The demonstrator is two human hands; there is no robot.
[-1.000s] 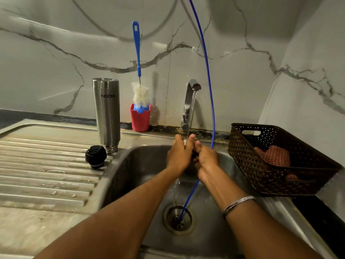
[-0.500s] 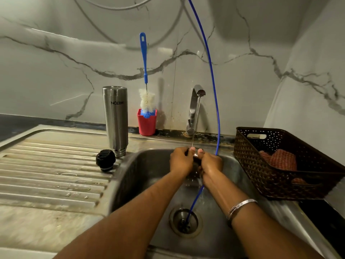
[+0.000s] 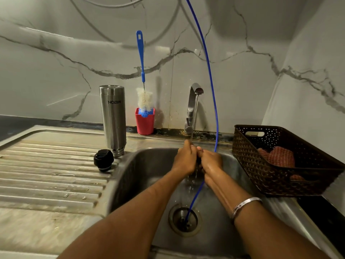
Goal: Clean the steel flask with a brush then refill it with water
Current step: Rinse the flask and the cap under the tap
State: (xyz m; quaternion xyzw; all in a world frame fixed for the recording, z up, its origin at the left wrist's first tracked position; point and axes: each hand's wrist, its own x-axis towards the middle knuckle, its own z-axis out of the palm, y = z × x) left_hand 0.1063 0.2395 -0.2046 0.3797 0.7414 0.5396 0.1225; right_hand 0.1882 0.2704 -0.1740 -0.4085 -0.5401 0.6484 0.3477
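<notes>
Both hands have stayed pressed together under the tap's stream since a second ago, while the view has drifted so the whole scene sits lower and further right in the picture — nothing on the counter has shifted against its neighbours.

At the left, the ribbed steel draining board (image 3: 46, 176) lies open, with only water drops on its grooves. Near its right edge, the black flask cap (image 3: 103, 160) rests on the ribs, just beside the base of the steel flask (image 3: 113, 119), which stands upside down near the sink's rim. Just behind and to the right of the flask, against the marble wall, a red cup (image 3: 144, 122) holds the blue-handled bottle brush (image 3: 142, 79) upright, bristles down. Flask, cap and brush all stand well apart from the hands, to their left.

Over the sink basin (image 3: 141, 176), the left hand (image 3: 184, 159) and the right hand (image 3: 211, 162) meet, fingers curled against each other; whether they clasp something small between them cannot be told. Water runs onto them from the steel tap (image 3: 193, 107) and drips toward the drain (image 3: 184, 219). A thin blue tube (image 3: 210, 75) hangs from above, passes behind the right hand and ends in the drain. A silver bangle (image 3: 244, 203) circles the right wrist.

At the right, a brown woven basket (image 3: 280, 176) holding a reddish cloth (image 3: 280, 157) sits on the counter, close against the sink's right edge.
</notes>
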